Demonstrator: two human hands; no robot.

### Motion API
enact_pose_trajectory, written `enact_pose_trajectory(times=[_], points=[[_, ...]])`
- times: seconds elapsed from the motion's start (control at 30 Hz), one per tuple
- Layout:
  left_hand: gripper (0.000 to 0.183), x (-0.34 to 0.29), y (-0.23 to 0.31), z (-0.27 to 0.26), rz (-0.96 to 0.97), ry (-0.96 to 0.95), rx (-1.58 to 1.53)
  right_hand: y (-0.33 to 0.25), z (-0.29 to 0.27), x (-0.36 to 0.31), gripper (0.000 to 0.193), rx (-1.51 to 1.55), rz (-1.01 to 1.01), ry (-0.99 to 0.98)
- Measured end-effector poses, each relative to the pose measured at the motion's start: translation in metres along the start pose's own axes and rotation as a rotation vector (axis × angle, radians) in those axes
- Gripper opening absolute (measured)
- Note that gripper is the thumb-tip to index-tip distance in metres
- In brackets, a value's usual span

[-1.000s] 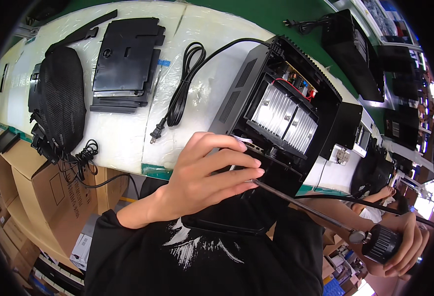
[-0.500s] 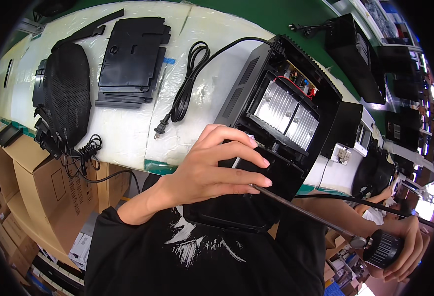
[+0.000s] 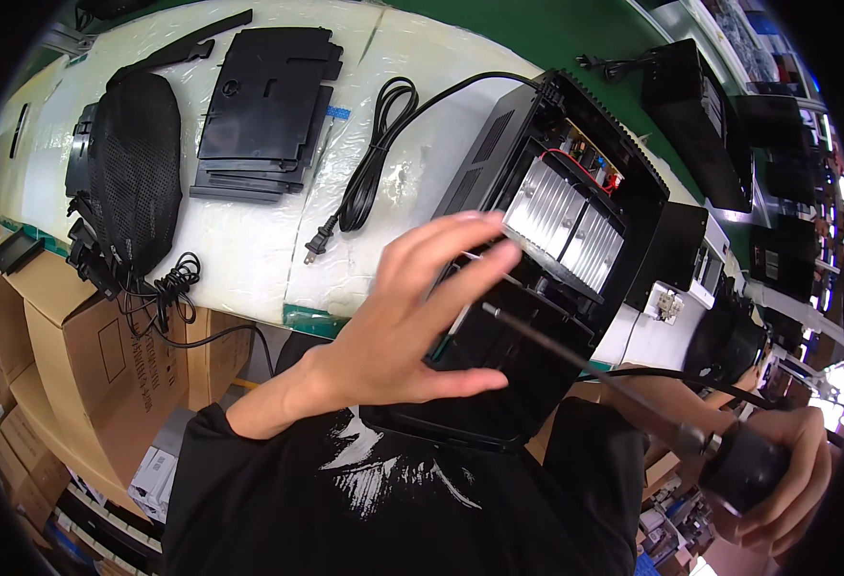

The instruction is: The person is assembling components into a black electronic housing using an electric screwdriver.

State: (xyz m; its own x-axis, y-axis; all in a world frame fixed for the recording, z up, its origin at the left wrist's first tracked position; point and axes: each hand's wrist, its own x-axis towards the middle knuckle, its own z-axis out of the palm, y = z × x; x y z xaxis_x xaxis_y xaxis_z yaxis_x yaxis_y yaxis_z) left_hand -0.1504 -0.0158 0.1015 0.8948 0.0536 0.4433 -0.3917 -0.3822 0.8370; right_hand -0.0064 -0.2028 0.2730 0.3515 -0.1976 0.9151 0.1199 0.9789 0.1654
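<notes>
A black device housing (image 3: 484, 158) lies with its interior exposed, showing a silver finned metal block (image 3: 570, 226) and a small circuit board with red wires. Over its near part hovers my left hand (image 3: 398, 317), blurred, with thumb and fingers spread apart and nothing visible in them. My right hand (image 3: 804, 480), off to the right, is wrapped round the thick black handle of a long-shafted screwdriver (image 3: 743, 470). The slanting metal shaft points up and left, its tip over the dark near part of the housing, just right of my left hand. Whether the tip touches anything, I cannot tell.
A coiled power cord (image 3: 369, 178) runs to the housing. Left of it lie stacked black panels (image 3: 263, 101) and a black mesh bag (image 3: 134, 173) with cables. Cardboard boxes (image 3: 119, 374) stand below the table's near edge. Another black housing (image 3: 695, 125) sits far right.
My left fingers, closed near the screwdriver's tip before, have spread and come away from it. The tip has shifted up and slightly left; my right hand keeps its grip.
</notes>
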Motion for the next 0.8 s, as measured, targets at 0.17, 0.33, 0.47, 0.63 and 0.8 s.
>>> enact_pose_trajectory(times=[0.17,0.33,0.47,0.63,0.8], points=[[0.079,-0.028,0.010,0.009,-0.446,0.068,-0.272,-0.012,-0.013,-0.033,0.005,0.208,0.224,0.138],[0.080,-0.032,0.006,0.004,-0.543,-0.054,-0.329,-0.011,-0.018,-0.042,0.009,0.231,0.489,0.205],[0.081,-0.031,0.005,0.007,-0.556,0.006,-0.358,0.012,-0.022,-0.040,0.020,-0.320,0.876,0.028],[0.082,-0.032,0.002,0.008,-0.563,0.036,-0.428,0.044,-0.027,-0.072,0.022,-0.502,0.758,-0.049],[0.083,-0.031,0.003,0.005,-0.572,0.029,-0.370,0.049,-0.036,-0.041,0.028,-0.525,1.392,-0.432]])
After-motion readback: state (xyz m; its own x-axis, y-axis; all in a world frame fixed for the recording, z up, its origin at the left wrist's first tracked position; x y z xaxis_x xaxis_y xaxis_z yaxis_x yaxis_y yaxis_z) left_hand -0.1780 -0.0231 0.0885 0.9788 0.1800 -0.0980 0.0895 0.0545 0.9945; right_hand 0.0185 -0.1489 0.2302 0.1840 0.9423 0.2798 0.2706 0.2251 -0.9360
